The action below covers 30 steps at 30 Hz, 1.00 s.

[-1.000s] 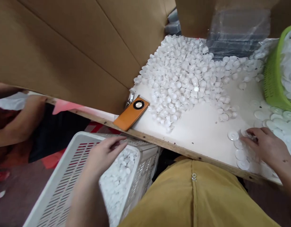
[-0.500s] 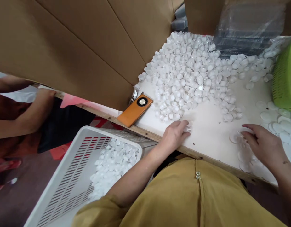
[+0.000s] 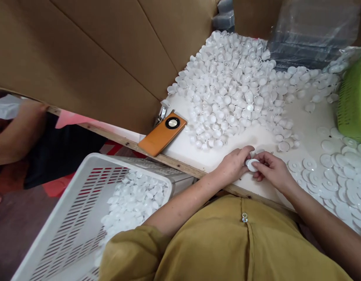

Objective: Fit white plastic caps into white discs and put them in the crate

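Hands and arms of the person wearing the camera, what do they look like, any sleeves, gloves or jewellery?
Both hands are bare: no gloves, rings, watch or bracelet show on the left hand or the right hand. The forearms are uncovered too. A mustard-yellow sleeve ends near the left elbow, part of a mustard-yellow top with a small silver stud down its front seam. The right sleeve is out of view.

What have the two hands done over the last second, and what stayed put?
The left hand left the white basket, crossed to the table edge and met the right hand, which drew in from the flat discs. Both now pinch one small white piece between them. The cup pile, orange phone and green basket lie as before.
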Motion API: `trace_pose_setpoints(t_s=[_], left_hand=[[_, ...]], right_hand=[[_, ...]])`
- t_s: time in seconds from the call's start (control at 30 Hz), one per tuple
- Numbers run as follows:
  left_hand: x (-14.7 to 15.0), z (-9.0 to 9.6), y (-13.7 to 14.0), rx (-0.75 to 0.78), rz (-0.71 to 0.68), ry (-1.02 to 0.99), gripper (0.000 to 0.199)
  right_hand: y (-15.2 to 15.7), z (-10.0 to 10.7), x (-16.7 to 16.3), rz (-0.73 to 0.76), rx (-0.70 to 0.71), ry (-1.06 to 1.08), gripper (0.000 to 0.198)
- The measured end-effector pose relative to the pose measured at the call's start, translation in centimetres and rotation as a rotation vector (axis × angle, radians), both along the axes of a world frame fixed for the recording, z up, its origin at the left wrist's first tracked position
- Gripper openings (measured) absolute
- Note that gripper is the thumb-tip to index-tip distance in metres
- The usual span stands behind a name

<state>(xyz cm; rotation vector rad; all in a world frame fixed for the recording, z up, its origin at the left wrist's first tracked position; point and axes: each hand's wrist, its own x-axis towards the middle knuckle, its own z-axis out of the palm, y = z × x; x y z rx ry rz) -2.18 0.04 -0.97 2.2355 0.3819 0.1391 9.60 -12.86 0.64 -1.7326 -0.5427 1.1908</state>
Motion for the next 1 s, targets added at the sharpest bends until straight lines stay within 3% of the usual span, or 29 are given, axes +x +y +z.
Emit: trace_pose_setpoints(t_s=[0.23,0.37,0.43,0.5,0.57,0.73,0.9,1.0], left_hand=[[-0.3,0.5,0.3,-0.09,-0.002,-0.018,0.046],[-0.9,1.5,0.9,-0.288,-0.025,-0.016,0.06],[-0.8,1.9,1.4,-0.337,0.022,0.014,0.053],[-0.4,2.2,1.9,-0.258,0.059,0.102,0.035],[0.3,2.4,2.5,-0.121,0.004,0.221,0.024],[1.8,3.3,3.7,0.074,-0.22,0.418,0.029],[2.1,3.3,4.0,0.123,-0.262,0.45,0.029],[2.1,2.9,3.1,0.032,-0.187,0.388,0.022]], right_hand=[[2.0,0.5,0.3,0.0,-0.08,-0.099,0.027],[2.3,0.7,0.4,0.027,-0.097,-0.109,0.026],[2.3,0.7,0.5,0.059,-0.115,-0.124,0.025],[2.4,0.8,0.9,0.1,-0.148,-0.127,0.024],[2.7,1.0,1.3,0.149,-0.19,-0.115,0.023],[3.6,1.4,2.5,0.243,-0.316,-0.102,0.021],[3.8,1.2,2.4,0.235,-0.318,-0.159,0.022],[3.4,1.1,1.7,0.212,-0.257,-0.155,0.021]])
